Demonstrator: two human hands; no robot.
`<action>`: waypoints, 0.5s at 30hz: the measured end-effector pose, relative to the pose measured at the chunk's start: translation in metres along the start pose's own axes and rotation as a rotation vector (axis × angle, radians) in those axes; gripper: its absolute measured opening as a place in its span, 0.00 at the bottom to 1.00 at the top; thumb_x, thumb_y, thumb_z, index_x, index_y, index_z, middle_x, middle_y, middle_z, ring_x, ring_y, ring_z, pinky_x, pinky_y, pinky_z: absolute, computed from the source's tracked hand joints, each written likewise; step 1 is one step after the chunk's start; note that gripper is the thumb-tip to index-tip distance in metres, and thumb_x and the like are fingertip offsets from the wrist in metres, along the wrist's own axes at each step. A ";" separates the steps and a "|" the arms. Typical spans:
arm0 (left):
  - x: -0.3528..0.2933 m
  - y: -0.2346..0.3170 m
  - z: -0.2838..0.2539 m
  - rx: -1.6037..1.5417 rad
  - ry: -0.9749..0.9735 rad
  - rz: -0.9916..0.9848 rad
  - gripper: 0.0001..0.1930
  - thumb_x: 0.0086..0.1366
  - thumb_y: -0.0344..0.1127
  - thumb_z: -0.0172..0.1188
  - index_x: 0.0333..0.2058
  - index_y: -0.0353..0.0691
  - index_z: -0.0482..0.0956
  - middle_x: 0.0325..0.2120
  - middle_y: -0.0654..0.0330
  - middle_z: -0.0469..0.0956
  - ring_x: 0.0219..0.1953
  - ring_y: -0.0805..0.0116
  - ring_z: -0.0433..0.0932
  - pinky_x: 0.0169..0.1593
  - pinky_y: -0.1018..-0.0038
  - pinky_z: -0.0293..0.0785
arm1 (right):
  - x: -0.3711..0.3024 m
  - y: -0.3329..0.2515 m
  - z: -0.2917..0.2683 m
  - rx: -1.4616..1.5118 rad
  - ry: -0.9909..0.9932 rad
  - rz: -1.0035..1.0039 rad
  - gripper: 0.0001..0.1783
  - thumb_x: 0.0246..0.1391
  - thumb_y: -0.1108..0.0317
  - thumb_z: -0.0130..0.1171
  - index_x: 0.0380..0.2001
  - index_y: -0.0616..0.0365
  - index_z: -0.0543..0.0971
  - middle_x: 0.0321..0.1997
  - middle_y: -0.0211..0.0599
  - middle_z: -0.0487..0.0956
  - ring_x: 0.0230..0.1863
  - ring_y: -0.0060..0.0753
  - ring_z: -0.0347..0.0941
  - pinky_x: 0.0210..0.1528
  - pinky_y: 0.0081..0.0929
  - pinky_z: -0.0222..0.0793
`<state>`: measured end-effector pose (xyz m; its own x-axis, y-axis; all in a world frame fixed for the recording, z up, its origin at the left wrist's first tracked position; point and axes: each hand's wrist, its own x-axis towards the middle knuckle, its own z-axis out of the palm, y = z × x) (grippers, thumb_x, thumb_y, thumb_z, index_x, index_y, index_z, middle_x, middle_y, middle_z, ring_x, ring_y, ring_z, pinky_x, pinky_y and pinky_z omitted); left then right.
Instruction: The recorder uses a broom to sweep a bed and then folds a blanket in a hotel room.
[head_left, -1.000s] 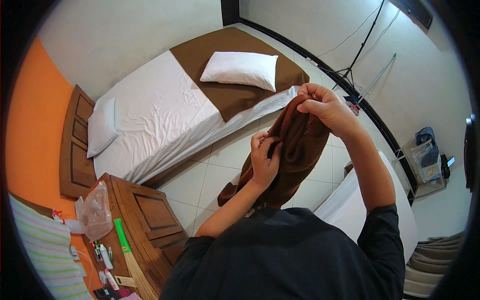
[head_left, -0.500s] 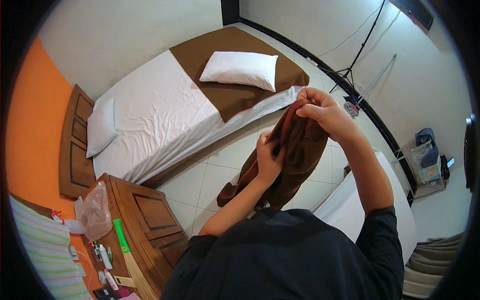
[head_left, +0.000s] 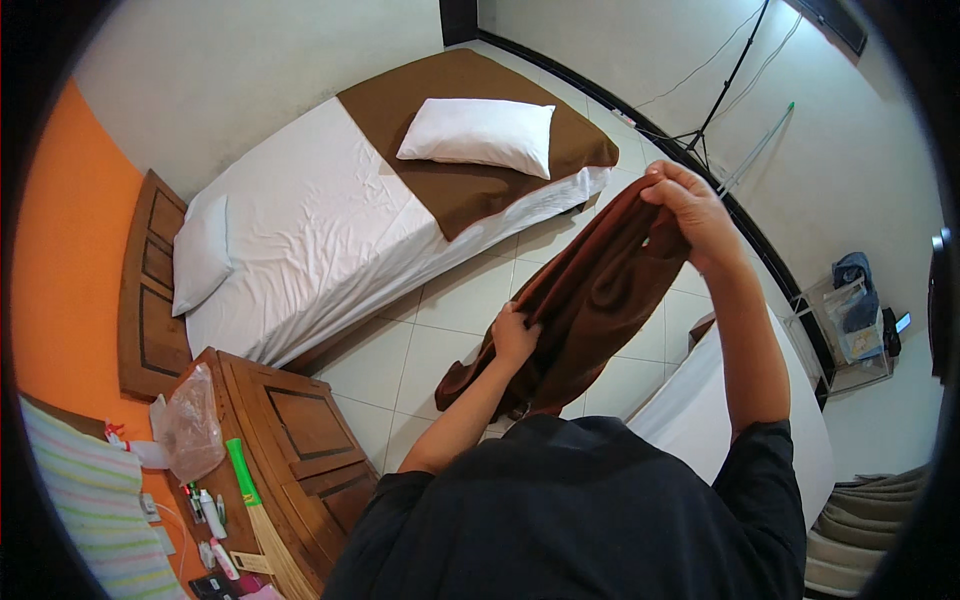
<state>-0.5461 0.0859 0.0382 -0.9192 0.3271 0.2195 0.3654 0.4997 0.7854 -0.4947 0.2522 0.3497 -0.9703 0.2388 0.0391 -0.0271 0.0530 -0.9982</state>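
Observation:
A dark brown blanket [head_left: 600, 300] hangs in loose folds in front of me, stretched between both hands. My right hand [head_left: 690, 212] is raised and pinches its upper corner. Lower and to the left, my left hand [head_left: 515, 337] is closed round the blanket's edge. The lower end of the cloth droops toward the tiled floor, partly hidden by my left forearm and body. Beyond it stands a bed with a white sheet [head_left: 290, 225]. Another brown blanket [head_left: 440, 110] covers the bed's far end, and a white pillow [head_left: 478, 135] lies on that.
A second pillow [head_left: 203, 255] rests by the wooden headboard [head_left: 150, 285]. At lower left, a wooden cabinet [head_left: 300, 420] carries a green-handled stick broom [head_left: 245, 475], bottles and a plastic bag [head_left: 190, 425]. Another white bed [head_left: 720, 400] is close on my right. A tripod [head_left: 725, 90] stands at the far wall.
My right hand has moved up and to the right with the blanket's corner. My left hand has slid down and left, so the cloth is drawn out longer between them.

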 end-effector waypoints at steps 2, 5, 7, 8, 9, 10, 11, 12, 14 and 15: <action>-0.002 -0.023 0.006 0.057 -0.117 -0.113 0.14 0.39 0.37 0.61 0.27 0.35 0.77 0.32 0.51 0.70 0.37 0.54 0.69 0.43 0.63 0.64 | 0.004 0.002 -0.020 0.037 0.077 -0.038 0.04 0.42 0.71 0.52 0.25 0.53 0.72 0.22 0.20 0.69 0.24 0.11 0.62 0.28 0.10 0.58; -0.007 -0.052 0.009 0.130 -0.214 -0.154 0.13 0.44 0.43 0.57 0.26 0.41 0.78 0.32 0.53 0.72 0.37 0.56 0.71 0.43 0.62 0.62 | 0.004 -0.001 -0.041 0.088 0.176 -0.064 0.05 0.42 0.71 0.53 0.26 0.53 0.72 0.23 0.21 0.69 0.24 0.12 0.63 0.27 0.11 0.60; -0.001 -0.061 0.006 0.162 -0.243 -0.160 0.13 0.45 0.42 0.56 0.26 0.41 0.78 0.32 0.53 0.72 0.38 0.56 0.71 0.44 0.60 0.61 | 0.010 0.005 -0.066 0.123 0.172 -0.118 0.05 0.42 0.72 0.53 0.27 0.54 0.72 0.23 0.23 0.69 0.24 0.13 0.64 0.27 0.11 0.61; 0.004 -0.061 0.000 0.192 -0.272 -0.163 0.13 0.46 0.42 0.55 0.27 0.41 0.78 0.32 0.52 0.71 0.38 0.56 0.70 0.45 0.57 0.59 | 0.009 0.005 -0.071 0.129 0.191 -0.131 0.05 0.42 0.72 0.53 0.27 0.54 0.72 0.23 0.23 0.70 0.24 0.14 0.65 0.27 0.10 0.61; 0.010 -0.062 -0.007 0.211 -0.273 -0.112 0.12 0.47 0.40 0.53 0.26 0.40 0.78 0.31 0.52 0.71 0.37 0.55 0.70 0.44 0.53 0.57 | 0.005 0.001 -0.074 0.131 0.189 -0.125 0.05 0.42 0.72 0.53 0.27 0.54 0.72 0.23 0.23 0.70 0.24 0.14 0.65 0.27 0.10 0.61; 0.015 -0.061 -0.018 0.199 -0.247 -0.033 0.11 0.48 0.38 0.51 0.24 0.38 0.77 0.29 0.50 0.70 0.35 0.52 0.69 0.43 0.57 0.59 | 0.000 -0.004 -0.075 0.134 0.206 -0.119 0.05 0.42 0.73 0.52 0.27 0.54 0.71 0.23 0.23 0.70 0.24 0.14 0.65 0.27 0.11 0.61; 0.021 -0.063 -0.027 0.097 -0.268 -0.002 0.10 0.48 0.37 0.50 0.24 0.37 0.77 0.29 0.50 0.69 0.35 0.51 0.68 0.42 0.59 0.60 | -0.002 -0.008 -0.077 0.135 0.225 -0.118 0.04 0.42 0.73 0.52 0.26 0.54 0.71 0.23 0.23 0.70 0.25 0.15 0.66 0.27 0.11 0.61; 0.025 -0.065 -0.036 -0.005 -0.288 0.030 0.10 0.49 0.35 0.49 0.24 0.37 0.76 0.28 0.49 0.68 0.35 0.50 0.67 0.42 0.62 0.61 | -0.002 -0.008 -0.083 0.137 0.217 -0.115 0.04 0.42 0.73 0.52 0.26 0.54 0.71 0.23 0.23 0.70 0.25 0.15 0.66 0.27 0.11 0.61; 0.035 -0.053 -0.060 -0.017 -0.320 0.126 0.10 0.49 0.31 0.47 0.31 0.35 0.71 0.30 0.48 0.68 0.37 0.50 0.67 0.41 0.63 0.61 | -0.002 -0.005 -0.106 0.148 0.249 -0.222 0.04 0.43 0.73 0.51 0.27 0.55 0.71 0.24 0.23 0.71 0.25 0.16 0.66 0.27 0.11 0.61; 0.041 -0.048 -0.072 -0.031 -0.355 0.225 0.14 0.49 0.27 0.45 0.37 0.33 0.67 0.33 0.47 0.67 0.39 0.51 0.66 0.41 0.65 0.62 | -0.001 -0.003 -0.117 0.086 0.319 -0.203 0.05 0.43 0.74 0.50 0.27 0.54 0.70 0.23 0.22 0.69 0.24 0.13 0.64 0.27 0.11 0.60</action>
<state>-0.6116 0.0177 0.0515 -0.7076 0.6836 0.1787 0.5414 0.3621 0.7588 -0.4650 0.3655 0.3581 -0.8198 0.5223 0.2346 -0.2439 0.0521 -0.9684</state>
